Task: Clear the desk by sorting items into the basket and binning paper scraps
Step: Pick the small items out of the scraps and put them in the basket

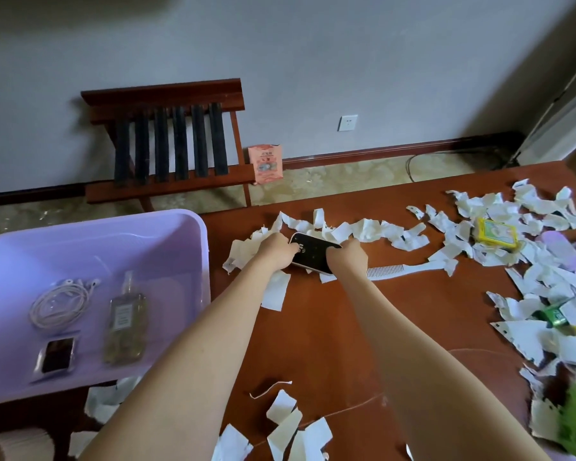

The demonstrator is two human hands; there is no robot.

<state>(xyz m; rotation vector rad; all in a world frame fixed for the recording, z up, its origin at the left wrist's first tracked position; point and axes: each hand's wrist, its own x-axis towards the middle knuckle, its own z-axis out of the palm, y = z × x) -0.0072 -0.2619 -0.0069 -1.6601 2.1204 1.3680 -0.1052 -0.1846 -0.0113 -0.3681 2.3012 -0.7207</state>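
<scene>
Left hand (278, 252) and right hand (346, 257) both gripping one glossy black rectangular gadget with a white rim (313, 257), over the brown wooden desk (313, 327). One white plastic comb (384, 272) just beside. Torn white paper scraps (373, 227) all over, way too many to count. One lilac plastic basket (80, 234) off left.

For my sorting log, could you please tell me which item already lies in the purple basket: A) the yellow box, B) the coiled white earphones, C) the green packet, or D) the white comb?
B: the coiled white earphones lie inside the purple basket, beside a clear bottle.
</scene>
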